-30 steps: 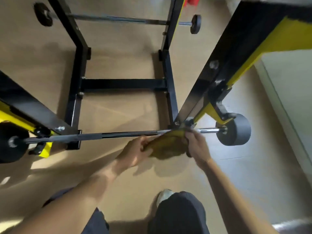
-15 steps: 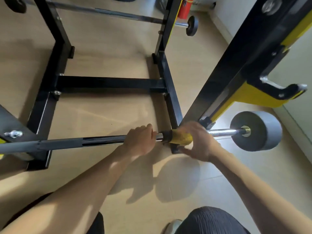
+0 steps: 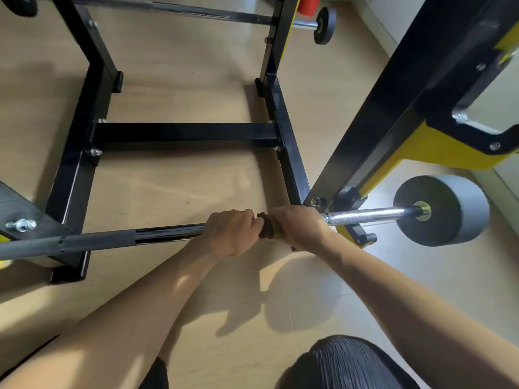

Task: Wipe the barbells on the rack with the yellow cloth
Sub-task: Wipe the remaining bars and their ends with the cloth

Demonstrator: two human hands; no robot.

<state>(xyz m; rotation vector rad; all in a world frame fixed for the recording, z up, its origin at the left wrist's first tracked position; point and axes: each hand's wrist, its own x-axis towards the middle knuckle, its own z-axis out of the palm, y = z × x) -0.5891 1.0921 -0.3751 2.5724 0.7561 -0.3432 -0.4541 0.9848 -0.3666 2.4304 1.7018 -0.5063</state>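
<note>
Where the near barbell crosses the black rack, I see the yellow cloth bunched round its shaft, mostly hidden. My right hand curls over the cloth and grips it against the bar; my left hand grips the bare shaft just beside it, knuckles almost touching. Right of the hands, knurled chrome runs clear to the grey weight. Beyond the rack's crossbar a second barbell rests.

Tan floor; red object
</note>
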